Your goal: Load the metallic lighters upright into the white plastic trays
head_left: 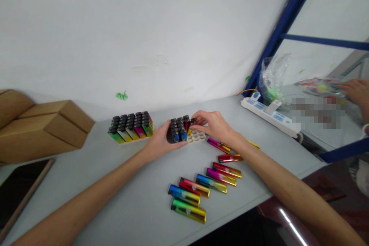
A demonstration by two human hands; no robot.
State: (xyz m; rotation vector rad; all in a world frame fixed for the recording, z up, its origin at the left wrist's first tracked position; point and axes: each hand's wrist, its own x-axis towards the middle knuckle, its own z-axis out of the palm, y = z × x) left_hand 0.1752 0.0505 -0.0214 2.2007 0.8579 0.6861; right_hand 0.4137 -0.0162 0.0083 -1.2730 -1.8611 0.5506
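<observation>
My left hand (158, 143) curls around the left side of a block of upright black-topped lighters (179, 128), its thumb across the front. They stand in a white rack (198, 137) whose right end shows open round holes. My right hand (215, 125) pinches a lighter (189, 126) by its black top, tilted over the rack beside the others. How deep its lower end sits I cannot tell. On the table, several shiny two-tone lighters lie flat, among them a green one (188, 210), a blue one (211, 183) and a red one (227, 170).
A second rack full of lighters (131, 127) stands to the left. Cardboard boxes (54, 127) and a dark, framed flat object (23, 184) are farther left. A power strip (271, 117) lies right, by a blue metal frame (284, 27). Beyond it is another person's hand (356, 90).
</observation>
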